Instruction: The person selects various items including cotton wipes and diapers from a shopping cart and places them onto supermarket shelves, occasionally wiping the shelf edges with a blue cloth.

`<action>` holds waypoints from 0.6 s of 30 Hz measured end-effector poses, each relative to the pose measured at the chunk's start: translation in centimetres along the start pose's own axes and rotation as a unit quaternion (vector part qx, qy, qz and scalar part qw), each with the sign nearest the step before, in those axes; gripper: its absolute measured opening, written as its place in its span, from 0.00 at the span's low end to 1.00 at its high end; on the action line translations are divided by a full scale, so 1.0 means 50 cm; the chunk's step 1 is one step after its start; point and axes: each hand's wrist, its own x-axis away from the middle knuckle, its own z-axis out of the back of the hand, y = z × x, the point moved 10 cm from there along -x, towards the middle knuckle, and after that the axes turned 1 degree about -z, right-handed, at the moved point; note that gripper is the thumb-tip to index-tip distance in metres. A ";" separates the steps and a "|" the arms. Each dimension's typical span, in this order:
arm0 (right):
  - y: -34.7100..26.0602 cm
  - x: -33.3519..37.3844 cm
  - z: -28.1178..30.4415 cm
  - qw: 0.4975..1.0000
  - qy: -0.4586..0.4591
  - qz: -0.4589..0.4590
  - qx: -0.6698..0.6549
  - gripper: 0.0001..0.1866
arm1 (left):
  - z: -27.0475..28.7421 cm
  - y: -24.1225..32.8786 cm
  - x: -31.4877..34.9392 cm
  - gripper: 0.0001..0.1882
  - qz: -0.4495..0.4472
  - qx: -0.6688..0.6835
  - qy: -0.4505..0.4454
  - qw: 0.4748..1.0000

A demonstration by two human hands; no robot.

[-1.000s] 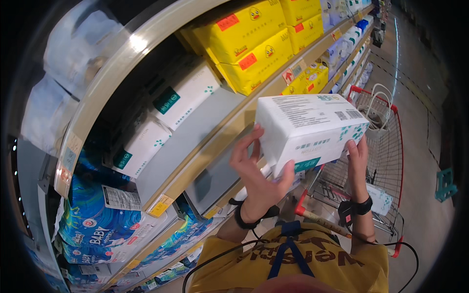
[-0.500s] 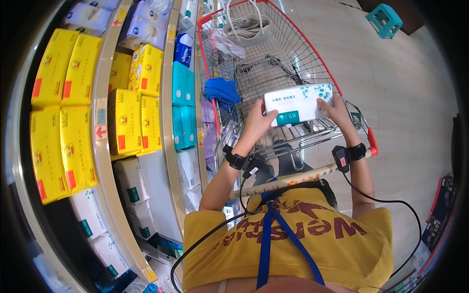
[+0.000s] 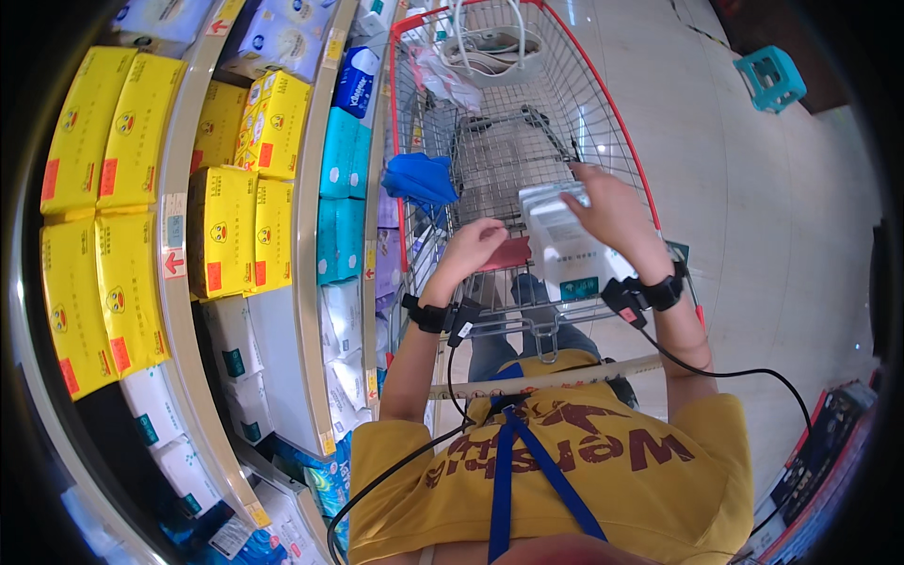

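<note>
My right hand (image 3: pixel 612 215) grips a white pack of tissues (image 3: pixel 565 247) with a green label, its fingers over the far end and right side. The pack is tilted above the shopping cart (image 3: pixel 621 118), its label end towards me. My left hand (image 3: pixel 474 249) is off the pack, to its left, fingers loosely curled and apparently holding nothing. Beside those fingertips is a dark red flat piece (image 3: pixel 508 254); whether they touch it I cannot tell. Blue cloth (image 3: pixel 420 179) hangs at the cart's left rim.
A pale bag (image 3: pixel 494 55) and a clear plastic bag (image 3: pixel 445 80) are at the cart's far end. Shelves on the left hold yellow packs (image 3: pixel 80 292), teal packs (image 3: pixel 342 240) and white packs (image 3: pixel 188 476). A teal stool (image 3: pixel 770 78) stands at the far right.
The tissue pack has turned from lying crosswise between both hands to pointing lengthwise. My left hand has let go and moved left; my right hand has shifted to the pack's far end.
</note>
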 end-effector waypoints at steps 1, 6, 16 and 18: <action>-0.057 -0.037 -0.035 0.998 -0.031 0.033 -0.046 0.23 | 0.062 -0.017 0.001 0.17 -0.022 -0.008 0.115 0.993; -0.249 -0.190 -0.298 0.957 -0.139 0.133 -0.216 0.26 | 0.265 -0.107 0.006 0.16 -0.078 0.070 0.343 0.934; -0.308 -0.269 -0.507 0.985 -0.035 0.069 -0.153 0.34 | 0.330 -0.327 0.085 0.39 0.073 0.195 0.390 0.897; -0.328 -0.251 -0.491 0.986 -0.045 0.081 -0.141 0.30 | 0.327 -0.334 0.104 0.42 0.064 0.188 0.396 0.896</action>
